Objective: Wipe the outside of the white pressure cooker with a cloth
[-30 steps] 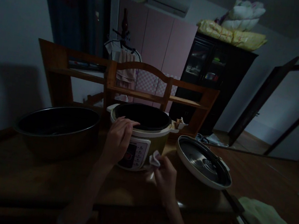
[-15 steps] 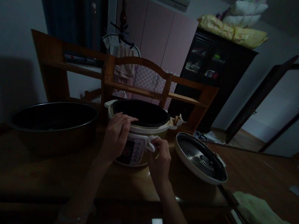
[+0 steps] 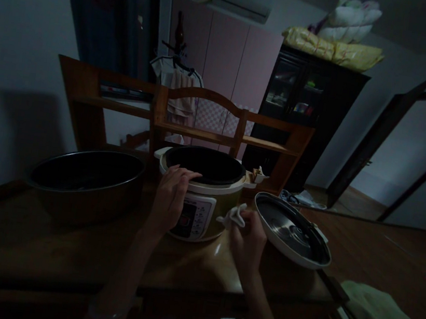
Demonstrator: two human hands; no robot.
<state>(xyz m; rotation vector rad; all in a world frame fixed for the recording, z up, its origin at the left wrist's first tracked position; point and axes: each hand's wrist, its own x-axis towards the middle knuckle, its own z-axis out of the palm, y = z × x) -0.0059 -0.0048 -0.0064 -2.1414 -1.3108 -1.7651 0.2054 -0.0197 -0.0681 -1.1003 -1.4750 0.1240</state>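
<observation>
The left hand [image 3: 169, 198] bends over the cooker [image 3: 226, 206], grip unclear; nearer the desk's front edge [image 3: 180, 287], the right hand [image 3: 249, 237] pinches a cloth [image 3: 233, 216].

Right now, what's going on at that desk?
A person has both hands at the cooker, which has its lid off. The left hand is at the front rim; whether it grips or just rests there is hard to tell. The right hand pinches a white cloth by the cooker's front right side; contact is unclear. The lid lies inner side up to the right, and a dark pot stands to the left, on the desk.
</observation>
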